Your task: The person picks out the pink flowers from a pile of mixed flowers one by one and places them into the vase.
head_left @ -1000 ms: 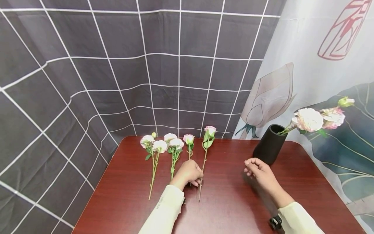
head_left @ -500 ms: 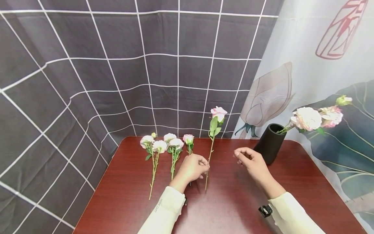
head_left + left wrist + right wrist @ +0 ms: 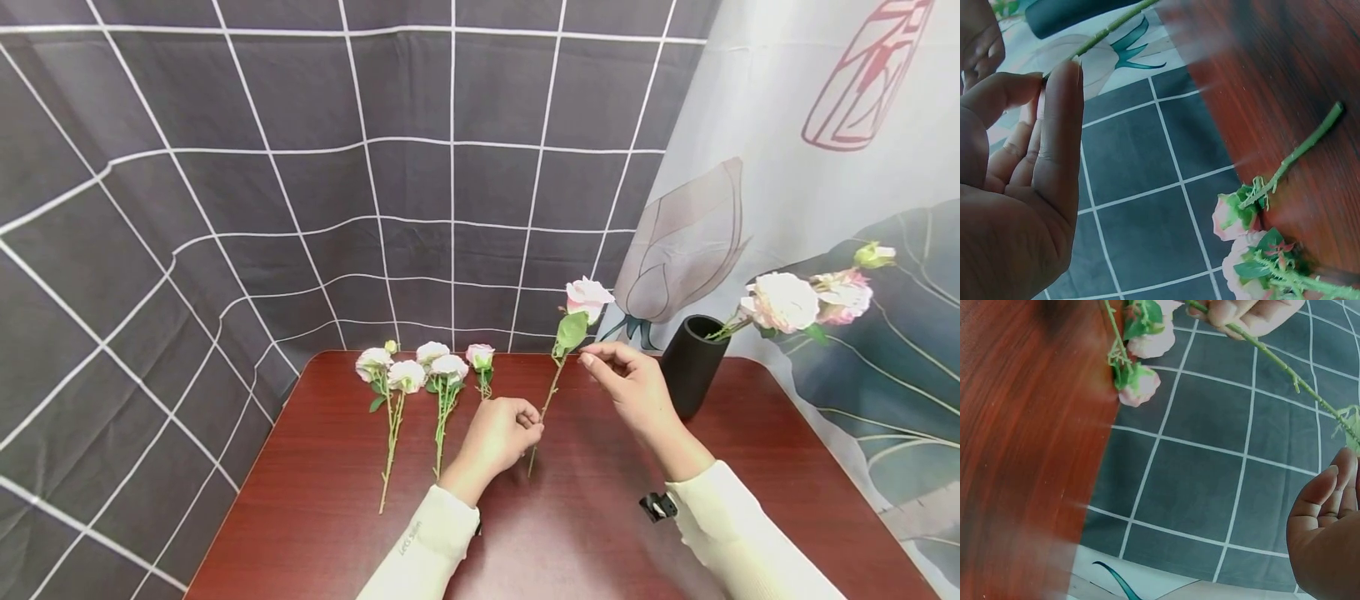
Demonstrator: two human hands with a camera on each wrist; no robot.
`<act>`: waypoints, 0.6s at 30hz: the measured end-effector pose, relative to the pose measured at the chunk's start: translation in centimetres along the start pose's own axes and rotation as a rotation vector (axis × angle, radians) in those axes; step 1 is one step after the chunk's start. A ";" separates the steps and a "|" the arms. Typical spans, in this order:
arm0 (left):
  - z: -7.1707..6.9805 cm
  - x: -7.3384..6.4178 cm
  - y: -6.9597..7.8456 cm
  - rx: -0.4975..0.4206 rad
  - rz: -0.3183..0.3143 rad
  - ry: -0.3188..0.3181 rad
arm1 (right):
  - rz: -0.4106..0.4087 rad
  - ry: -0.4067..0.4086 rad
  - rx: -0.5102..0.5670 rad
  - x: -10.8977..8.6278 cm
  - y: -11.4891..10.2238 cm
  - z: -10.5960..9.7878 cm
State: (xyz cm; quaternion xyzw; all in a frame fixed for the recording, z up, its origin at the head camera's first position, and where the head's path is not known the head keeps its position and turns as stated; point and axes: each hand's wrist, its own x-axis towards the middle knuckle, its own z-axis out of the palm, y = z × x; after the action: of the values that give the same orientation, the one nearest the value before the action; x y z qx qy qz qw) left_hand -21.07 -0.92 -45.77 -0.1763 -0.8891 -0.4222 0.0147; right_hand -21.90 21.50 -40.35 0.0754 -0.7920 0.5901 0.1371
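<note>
My left hand (image 3: 497, 437) pinches the lower stem of a single pink rose (image 3: 588, 300), which is lifted off the table and leans right. In the left wrist view, thumb and forefinger meet on its green stem (image 3: 1107, 31). My right hand (image 3: 636, 387) is raised close to the rose's leaves, fingers slightly bent. The right wrist view shows those fingers (image 3: 1329, 494) just beside the leafy part of the stem (image 3: 1297, 381), not closed round it. A black vase (image 3: 688, 375) stands tilted behind the right hand, holding a spray of pale pink flowers (image 3: 783, 302).
Another short-stemmed rose (image 3: 480, 358) lies on the red-brown table (image 3: 315, 467), partly hidden by the left hand. Left of it lie two flower sprays (image 3: 447, 368), (image 3: 405, 377) in a row. A dark checked curtain (image 3: 405, 183) hangs behind the table's far edge.
The left hand has lifted the rose and moved it rightward, tilting its bloom to the right. The right hand has come left and up, away from the vase, to the rose's leaves.
</note>
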 end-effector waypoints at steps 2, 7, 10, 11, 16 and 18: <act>0.2 -0.1 0.0 0.063 0.029 0.021 | -0.006 0.003 -0.003 0.0 0.0 0.0; 0.7 -0.1 0.2 0.112 0.079 0.032 | -0.008 0.011 -0.024 -0.2 0.1 -0.1; 0.8 -0.3 0.3 0.119 0.085 0.031 | -0.006 -0.010 -0.004 -0.4 0.2 0.0; 0.9 -0.3 0.3 0.123 0.083 0.032 | -0.008 -0.019 -0.001 -0.5 0.3 0.1; 1.1 -0.5 0.4 0.128 0.080 0.039 | -0.005 -0.021 0.022 -0.6 0.2 0.3; 1.2 -0.4 0.6 0.120 0.089 0.041 | -0.003 -0.001 0.032 -0.6 0.1 0.1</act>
State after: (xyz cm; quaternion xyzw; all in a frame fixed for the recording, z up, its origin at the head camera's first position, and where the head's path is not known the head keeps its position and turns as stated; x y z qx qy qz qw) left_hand -20.33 0.18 -46.18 -0.2058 -0.9035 -0.3708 0.0622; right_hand -21.39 21.41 -40.63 0.0790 -0.7824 0.6025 0.1365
